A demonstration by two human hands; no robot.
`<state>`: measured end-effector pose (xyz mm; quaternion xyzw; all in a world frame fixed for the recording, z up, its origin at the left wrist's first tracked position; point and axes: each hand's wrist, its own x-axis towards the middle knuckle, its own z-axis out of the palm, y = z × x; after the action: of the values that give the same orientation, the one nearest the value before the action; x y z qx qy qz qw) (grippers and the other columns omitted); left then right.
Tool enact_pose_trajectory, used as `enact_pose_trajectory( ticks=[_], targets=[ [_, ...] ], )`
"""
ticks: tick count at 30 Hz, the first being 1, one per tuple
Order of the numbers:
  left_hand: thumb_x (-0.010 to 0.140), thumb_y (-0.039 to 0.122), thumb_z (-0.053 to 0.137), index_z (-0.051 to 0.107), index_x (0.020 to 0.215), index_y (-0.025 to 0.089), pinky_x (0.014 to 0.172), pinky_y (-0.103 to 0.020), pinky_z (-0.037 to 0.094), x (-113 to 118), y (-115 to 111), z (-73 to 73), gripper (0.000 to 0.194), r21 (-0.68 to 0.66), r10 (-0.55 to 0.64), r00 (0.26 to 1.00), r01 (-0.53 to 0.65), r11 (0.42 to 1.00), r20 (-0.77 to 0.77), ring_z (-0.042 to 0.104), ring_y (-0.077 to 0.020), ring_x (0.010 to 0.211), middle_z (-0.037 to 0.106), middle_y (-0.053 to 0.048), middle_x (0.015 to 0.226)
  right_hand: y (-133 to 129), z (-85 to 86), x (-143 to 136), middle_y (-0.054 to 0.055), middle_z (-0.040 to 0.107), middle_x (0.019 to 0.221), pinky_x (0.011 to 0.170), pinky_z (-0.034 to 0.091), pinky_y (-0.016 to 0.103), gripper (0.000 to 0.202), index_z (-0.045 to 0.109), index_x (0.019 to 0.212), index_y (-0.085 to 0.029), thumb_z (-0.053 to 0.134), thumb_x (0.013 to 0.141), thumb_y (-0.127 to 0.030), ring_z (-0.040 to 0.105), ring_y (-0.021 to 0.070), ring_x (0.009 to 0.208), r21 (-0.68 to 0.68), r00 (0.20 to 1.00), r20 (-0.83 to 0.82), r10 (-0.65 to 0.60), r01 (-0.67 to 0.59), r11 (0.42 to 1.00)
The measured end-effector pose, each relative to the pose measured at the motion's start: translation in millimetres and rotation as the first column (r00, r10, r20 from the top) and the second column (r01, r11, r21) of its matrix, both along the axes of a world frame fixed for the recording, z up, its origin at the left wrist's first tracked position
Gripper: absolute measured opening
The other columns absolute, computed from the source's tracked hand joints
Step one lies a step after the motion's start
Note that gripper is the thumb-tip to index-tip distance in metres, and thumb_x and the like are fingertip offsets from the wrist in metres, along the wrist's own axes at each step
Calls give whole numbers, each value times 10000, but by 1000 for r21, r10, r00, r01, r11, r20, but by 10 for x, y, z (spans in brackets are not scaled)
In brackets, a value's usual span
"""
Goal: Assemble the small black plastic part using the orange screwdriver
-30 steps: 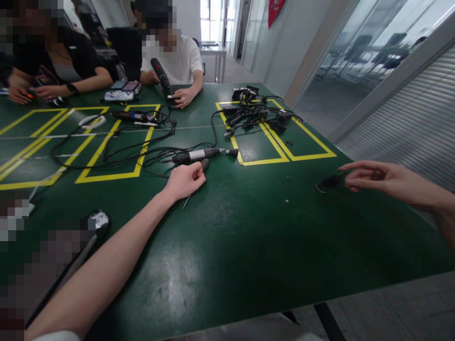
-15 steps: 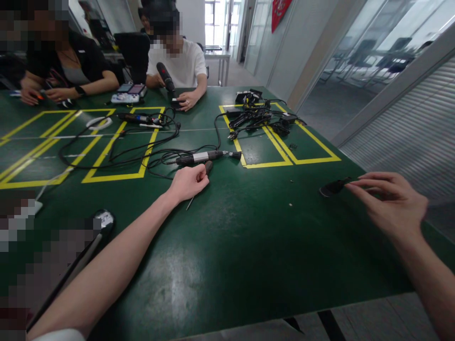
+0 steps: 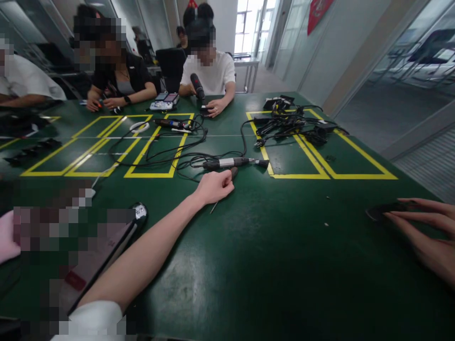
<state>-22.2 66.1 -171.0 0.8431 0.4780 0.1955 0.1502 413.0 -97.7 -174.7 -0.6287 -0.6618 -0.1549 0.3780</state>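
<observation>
- Left hand (image 3: 215, 187), one: fingers curled closed around a thin-shafted screwdriver (image 3: 233, 173); handle end at the thumb side, shaft pointing back toward the wearer.
- Right hand (image 3: 433, 253), one, partly out of frame: thumb and fingertips pinching the near end of a flat dark piece (image 3: 376, 214); blurred, and whether the piece touches the table cannot be told.
- Corded tool (image 3: 223, 163), one, silver-banded: lying just beyond the left hand.
- Black cables (image 3: 287, 121), one heap: farther off, over yellow tape (image 3: 302, 177).
- Handling note, by judgement: a light edge pinch suits the thin piece; the screwdriver's shaft is best angled clear of the forearm, its handle clear of the cord.
</observation>
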Motion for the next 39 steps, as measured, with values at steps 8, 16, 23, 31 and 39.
enact_pose_trajectory(
  ticks=[8, 16, 23, 31, 39],
  targets=[
    [817, 257, 563, 448, 671, 210, 591, -283, 256, 8, 7, 1, 191, -10, -26, 998, 26, 1000, 48, 448, -135, 562, 508, 36, 596, 8, -47, 90, 79, 724, 961, 648, 585, 496, 230, 645, 769, -336, 640, 832, -557, 725, 315, 826, 59, 991, 116, 67, -74, 996],
    [828, 252, 566, 487, 678, 205, 595, -284, 267, 5, 4, 4, 176, -8, -21, 999, 22, 1000, 39, 474, -137, 572, 542, 30, 605, -45, -54, 18, 96, 740, 959, 517, 543, 447, 153, 647, 808, -323, 638, 815, -476, 739, 329, 839, 33, 995, 102, -14, 10, 999],
    [832, 248, 567, 530, 695, 200, 596, -270, 270, 6, -4, 23, 150, -10, -17, 1000, 17, 1000, 11, 503, -141, 590, 574, 23, 624, -15, -52, 81, 74, 743, 964, 533, 540, 388, 171, 680, 839, -264, 635, 870, -426, 738, 274, 791, 134, 964, 265, 34, -72, 988],
    [831, 242, 576, 519, 682, 201, 594, -269, 268, 5, -3, 28, 164, -10, -15, 1000, 15, 1000, 14, 489, -137, 578, 560, 30, 611, -28, -26, 63, 99, 718, 960, 505, 530, 381, 175, 666, 885, -231, 601, 931, -387, 730, 292, 817, 121, 935, 349, 65, -113, 986],
    [825, 247, 569, 497, 680, 200, 590, -265, 264, 1, 11, 4, 169, 11, -19, 1000, 19, 1000, 21, 463, -128, 563, 552, 31, 610, -67, 17, -26, 137, 725, 992, 552, 584, 440, 269, 648, 845, -252, 565, 945, -488, 742, 332, 872, 52, 971, 239, 25, -38, 998]
  ],
)
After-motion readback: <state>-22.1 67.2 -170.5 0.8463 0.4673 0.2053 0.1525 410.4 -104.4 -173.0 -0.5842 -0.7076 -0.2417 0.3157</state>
